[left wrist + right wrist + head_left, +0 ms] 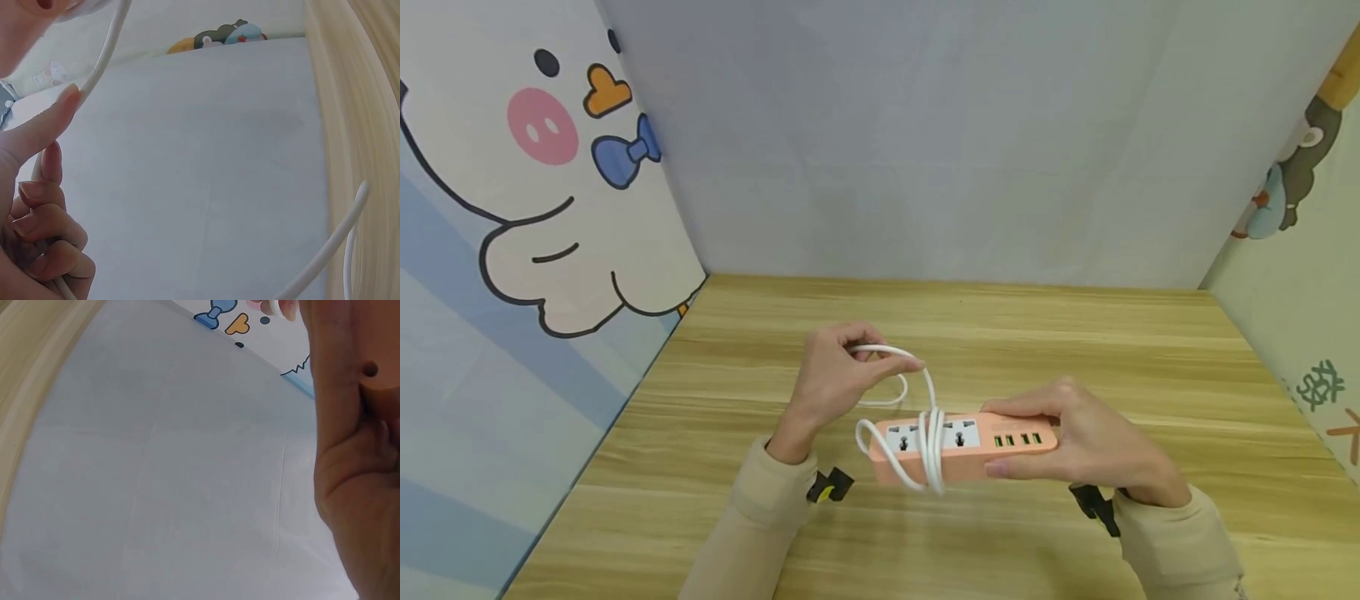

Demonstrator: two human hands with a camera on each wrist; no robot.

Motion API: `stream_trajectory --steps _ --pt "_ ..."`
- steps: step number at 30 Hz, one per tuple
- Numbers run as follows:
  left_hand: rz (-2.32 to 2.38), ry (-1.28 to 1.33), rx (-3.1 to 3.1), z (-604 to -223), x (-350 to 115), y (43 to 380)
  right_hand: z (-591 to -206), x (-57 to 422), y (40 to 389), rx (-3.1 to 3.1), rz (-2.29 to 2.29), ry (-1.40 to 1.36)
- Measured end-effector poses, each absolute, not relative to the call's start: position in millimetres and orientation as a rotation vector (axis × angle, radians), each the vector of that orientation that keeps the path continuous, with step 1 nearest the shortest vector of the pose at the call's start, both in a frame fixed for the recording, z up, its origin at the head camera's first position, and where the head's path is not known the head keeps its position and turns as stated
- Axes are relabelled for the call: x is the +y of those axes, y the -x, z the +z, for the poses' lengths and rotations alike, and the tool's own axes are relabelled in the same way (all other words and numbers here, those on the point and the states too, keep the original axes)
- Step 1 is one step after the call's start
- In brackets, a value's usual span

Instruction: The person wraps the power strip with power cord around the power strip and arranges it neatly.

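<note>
A peach-coloured power strip (pixel 1011 442) with white socket panels and several USB ports is held above the table, tilted toward the head camera. My right hand (pixel 1086 437) grips its right end, thumb on the near side and fingers along the far side. A white cord (pixel 934 454) is wound around the strip's middle, with a loose loop at its left end. Up and to the left, my left hand (pixel 842 371) holds the cord between thumb and curled fingers. In the left wrist view the cord (pixel 103 59) runs across the left thumb tip.
The wood-grain table (pixel 760 317) lies beneath both hands. A pale grey sheet (pixel 955 150) hangs behind it. Cartoon-printed sheets stand at the left (pixel 587 225) and right (pixel 1285 275). Small black mounts sit at both wrists.
</note>
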State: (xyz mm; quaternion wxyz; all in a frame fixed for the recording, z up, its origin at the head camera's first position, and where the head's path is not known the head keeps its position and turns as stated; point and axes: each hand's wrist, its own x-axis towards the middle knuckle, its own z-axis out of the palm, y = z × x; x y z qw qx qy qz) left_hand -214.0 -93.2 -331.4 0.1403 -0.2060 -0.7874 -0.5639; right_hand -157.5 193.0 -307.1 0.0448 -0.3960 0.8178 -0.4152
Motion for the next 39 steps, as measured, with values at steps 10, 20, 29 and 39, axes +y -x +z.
stream_trajectory --steps 10,20,29,39 --pt "-1.674 0.588 -2.266 -323 -94 208 -308 192 158 2.562 -1.251 1.228" --pt "-1.666 0.628 -2.233 -318 -94 203 -310 193 161 2.574 -1.272 1.215" --pt "-1.636 0.695 -2.206 -315 -94 199 -310 195 163 2.605 -1.259 1.127" --pt "-1.679 0.756 -2.165 -313 -89 195 -315 197 167 2.695 -1.24 1.052"
